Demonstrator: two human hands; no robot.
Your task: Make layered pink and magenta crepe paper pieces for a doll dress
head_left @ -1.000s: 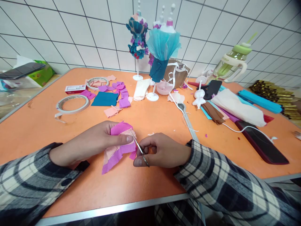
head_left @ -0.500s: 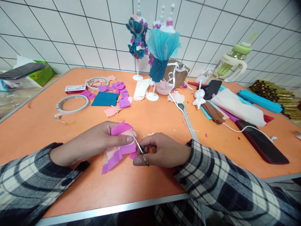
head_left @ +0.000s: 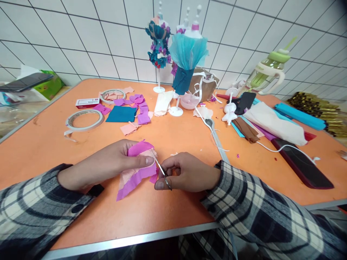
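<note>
Layered purple and light pink paper is pinched between the thumb and fingers of my left hand, above the orange table. My right hand holds small metal scissors by the handles. Their blades point up and to the left, against the right edge of the paper near my left thumb. Part of the scissors' handle is hidden by my right fingers.
Two tape rolls, a teal square and purple scraps lie at the left. Dressed stands are at the back. At the right are a phone, a white cable, folded paper and a bottle.
Both hands keep nearly the same place. The scissors and my right thumb have shifted very slightly, and the lower paper corner has moved a little to the left.
</note>
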